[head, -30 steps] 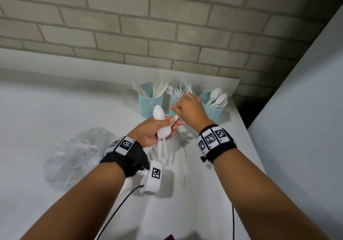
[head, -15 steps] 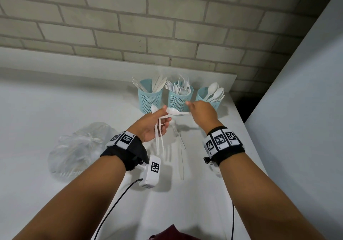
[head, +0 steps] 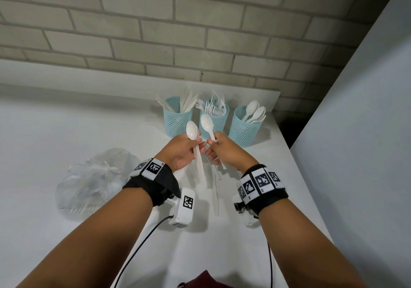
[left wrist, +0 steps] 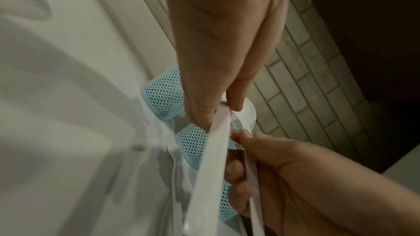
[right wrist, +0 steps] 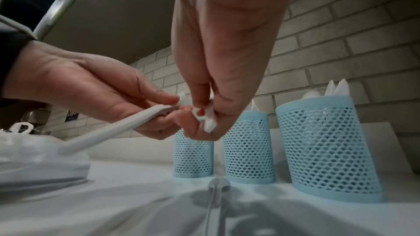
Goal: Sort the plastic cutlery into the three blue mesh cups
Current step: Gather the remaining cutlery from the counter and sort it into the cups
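Mostly sorted: cups (head: 178, 118) hold knives, forks, spoons apart; left hand (head: 180, 152) fingers pinch stacked spoons (head: 192, 130), right hand (head: 224, 152) pinches one spoon (head: 207, 123); wrappers (head: 215, 189) on worktop (head: 66, 120).

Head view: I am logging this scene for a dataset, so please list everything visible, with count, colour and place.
Blue mesh plastic cups: three, light blue, in a row at the counter's back.
White plastic knives: several, left cup.
White plastic forks: several, middle cup.
White plastic spoons: several, right cup.
Clear plastic bag: one, left on the counter.
White counter: one, below a brick wall.
Left hand: grips stacked spoons.
Right hand: pinches one spoon.
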Demonstrator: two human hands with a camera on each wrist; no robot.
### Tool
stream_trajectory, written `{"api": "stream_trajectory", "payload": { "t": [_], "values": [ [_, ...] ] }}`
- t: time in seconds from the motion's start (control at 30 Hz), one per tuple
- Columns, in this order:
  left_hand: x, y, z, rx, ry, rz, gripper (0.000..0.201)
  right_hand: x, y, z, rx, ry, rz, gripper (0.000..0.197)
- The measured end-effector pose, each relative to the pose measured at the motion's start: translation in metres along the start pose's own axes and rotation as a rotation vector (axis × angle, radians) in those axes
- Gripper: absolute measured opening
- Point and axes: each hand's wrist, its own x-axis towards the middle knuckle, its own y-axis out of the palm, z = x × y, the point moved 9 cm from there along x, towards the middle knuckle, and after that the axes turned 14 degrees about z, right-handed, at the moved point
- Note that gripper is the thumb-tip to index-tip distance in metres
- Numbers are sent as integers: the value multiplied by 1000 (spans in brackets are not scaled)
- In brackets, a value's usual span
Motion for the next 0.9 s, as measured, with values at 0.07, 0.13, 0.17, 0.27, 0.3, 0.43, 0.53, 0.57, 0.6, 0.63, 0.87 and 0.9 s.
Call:
{"api": "stream_trajectory", "payload": {
  "t": [0.07, 0.13, 0.17, 0.27, 0.3, 0.43, 0.53, 0.57, 0.6, 0.63, 0.87, 0.9],
  "values": [
    [1, -4, 0, 1, 15, -41, 15, -1, 8, -3, 67, 12, 39, 13],
    [0, -11, 2, -18, 19, -110, 15, -1, 13, -1, 46, 11, 71, 18],
    [0, -13, 2, -20, 19, -138, 19, -2, 16, 0, 31, 7, 92, 19],
    [-3, -10, 1, 26, 8, -151, 22, -3, 25, 4, 51, -16, 141, 21],
    [-4, -8, 1, 51, 0, -149, 24, -3, 27, 4, 84, -21, 147, 20],
    [-6, -1, 4, 83, -59, -130, 35, -5, 36, 9, 164, -64, 235, 14],
    [-7, 8, 10, 47, -118, -114, 38, -6, 44, 6, 242, -47, 303, 15],
    [-6, 13, 12, 58, -134, -88, 36, -5, 42, 4, 281, -48, 289, 19],
    [-6, 19, 13, 91, -142, -60, 33, -3, 39, 2, 323, -49, 262, 25],
    [-6, 24, 12, 129, -140, -41, 30, -2, 36, 0, 361, -48, 241, 27],
    [0, 30, 5, 313, -121, 12, 32, -6, -21, 9, 395, -106, 22, 15],
    [1, 29, 5, 328, -129, 14, 33, -9, -46, 14, 395, -161, -117, 16]
  ]
}}
